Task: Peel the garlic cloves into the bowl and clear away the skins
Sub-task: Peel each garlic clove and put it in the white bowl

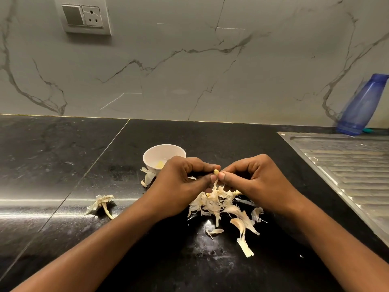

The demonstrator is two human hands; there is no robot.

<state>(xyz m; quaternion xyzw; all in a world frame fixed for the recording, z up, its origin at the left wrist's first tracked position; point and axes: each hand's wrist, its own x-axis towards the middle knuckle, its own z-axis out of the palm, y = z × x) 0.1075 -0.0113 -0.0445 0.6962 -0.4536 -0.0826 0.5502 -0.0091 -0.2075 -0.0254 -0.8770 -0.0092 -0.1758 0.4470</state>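
Note:
A small garlic clove (216, 171) is held between both hands above the black counter. My left hand (181, 182) pinches it from the left and my right hand (254, 180) pinches it from the right with thumb and fingertips. Under the hands lies a pile of pale garlic skins (219, 202), with looser skins (242, 226) trailing toward me. A white bowl (164, 152) stands just behind my left hand and has a peeled yellowish clove (160, 164) inside. More skin (148, 175) lies against the bowl's base.
A garlic stem with dry skins (103, 204) lies apart on the left of the counter. A steel sink drainboard (353, 165) takes up the right side. A blue plastic bottle (362, 106) leans at the marble wall behind it. A wall socket (84, 16) is high on the left.

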